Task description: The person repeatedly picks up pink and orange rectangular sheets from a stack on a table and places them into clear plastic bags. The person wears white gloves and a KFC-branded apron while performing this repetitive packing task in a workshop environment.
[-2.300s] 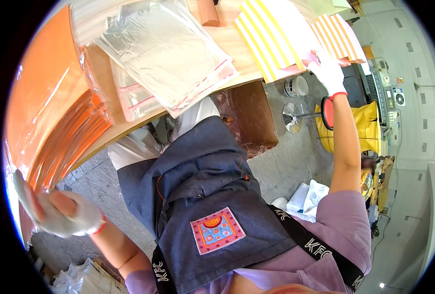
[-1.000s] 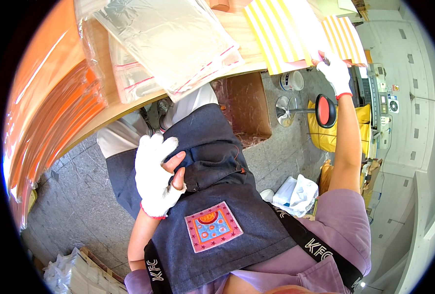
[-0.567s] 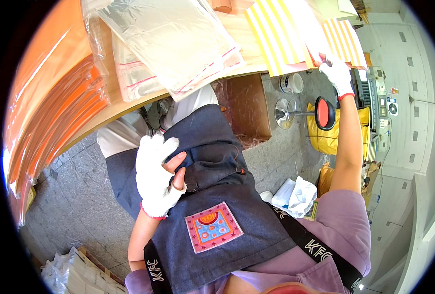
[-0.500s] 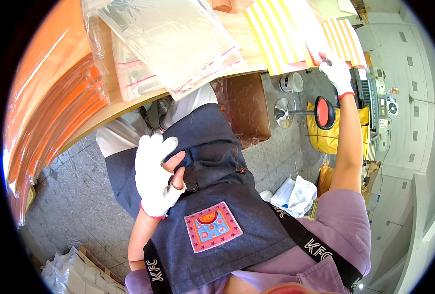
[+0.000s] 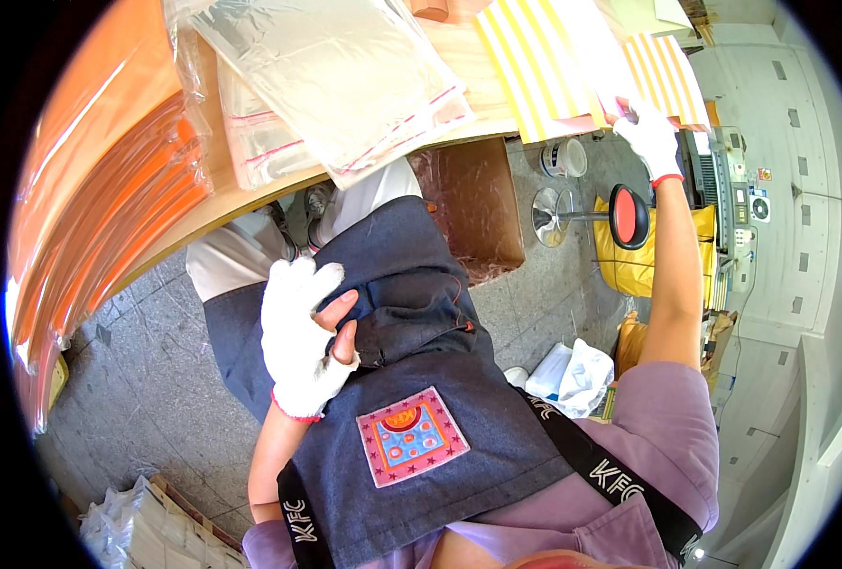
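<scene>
My left hand (image 5: 299,341), in a white knit glove with bare thumb and finger tips, hovers over the dark apron (image 5: 478,427) with its fingers apart and nothing in them. My right arm reaches to the table's far right. There my right hand (image 5: 650,142), gloved the same way, has its fingertips closed at the near edge of a yellow-and-white striped paper sheet (image 5: 525,71). Glare washes out part of that sheet. Beside the hand lies another striped stack (image 5: 669,81). Clear plastic bags (image 5: 335,81) with red edge lines are piled at the table's middle.
Orange sheets in clear plastic (image 5: 127,204) are stacked along the table's left. Under the table edge stands an open cardboard box (image 5: 482,204). A white bucket (image 5: 563,158), a red-seated stool (image 5: 628,216), yellow sacks (image 5: 672,256) and a white plastic bag (image 5: 577,379) are on the floor.
My right hand has shifted very slightly left and up along the paper's edge. The left hand stays in place.
</scene>
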The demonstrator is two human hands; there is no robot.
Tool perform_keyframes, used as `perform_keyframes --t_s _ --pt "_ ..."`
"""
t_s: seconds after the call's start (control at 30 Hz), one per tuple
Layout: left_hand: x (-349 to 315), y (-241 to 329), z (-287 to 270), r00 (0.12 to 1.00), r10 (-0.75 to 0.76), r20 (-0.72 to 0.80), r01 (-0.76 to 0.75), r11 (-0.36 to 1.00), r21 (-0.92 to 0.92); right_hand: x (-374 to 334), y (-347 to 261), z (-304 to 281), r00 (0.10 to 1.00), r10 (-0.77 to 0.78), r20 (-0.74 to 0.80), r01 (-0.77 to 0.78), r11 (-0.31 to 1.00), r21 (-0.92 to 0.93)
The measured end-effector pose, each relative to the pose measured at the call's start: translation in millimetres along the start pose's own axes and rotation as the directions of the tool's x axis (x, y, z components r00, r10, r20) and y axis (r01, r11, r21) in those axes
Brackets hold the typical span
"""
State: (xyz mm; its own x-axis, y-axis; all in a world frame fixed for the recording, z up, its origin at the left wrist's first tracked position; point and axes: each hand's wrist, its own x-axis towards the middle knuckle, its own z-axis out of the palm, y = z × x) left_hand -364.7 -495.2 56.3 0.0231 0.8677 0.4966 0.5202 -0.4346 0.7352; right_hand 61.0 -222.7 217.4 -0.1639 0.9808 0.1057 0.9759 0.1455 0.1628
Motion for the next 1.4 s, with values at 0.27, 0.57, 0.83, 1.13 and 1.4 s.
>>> perform_keyframes --t_s 0.27,0.57,0.83,1.13,1.4 --pt "2.0 2.4 1.7 1.000 0.018 0.010 -0.018 1.000 0.011 -6.6 8.0 12.8 0.997 -0.034 -0.072 0.040 0.996 0.085" --pt "81.5 44.4 6.8 0.968 0.126 0.219 -0.049 0.944 -0.326 -19.3 37.2 30.4 0.956 -0.194 -0.221 0.216 0.973 0.079" --pt "155.0 169.6 81.1 0.730 0.633 -0.258 0.124 -0.493 -0.861 -7.6 61.2 61.4 0.866 -0.299 -0.401 0.329 0.944 0.007" --pt "154.8 218.3 166.8 0.739 0.564 -0.367 0.171 -0.685 -0.709 -3.3 71.6 74.0 0.750 -0.326 -0.576 0.433 0.900 0.054" --pt "298.5 129.1 183.0 0.717 0.508 0.477 -0.650 0.735 0.195 3.2 68.0 75.6 0.794 -0.247 -0.556 0.451 0.852 0.265"
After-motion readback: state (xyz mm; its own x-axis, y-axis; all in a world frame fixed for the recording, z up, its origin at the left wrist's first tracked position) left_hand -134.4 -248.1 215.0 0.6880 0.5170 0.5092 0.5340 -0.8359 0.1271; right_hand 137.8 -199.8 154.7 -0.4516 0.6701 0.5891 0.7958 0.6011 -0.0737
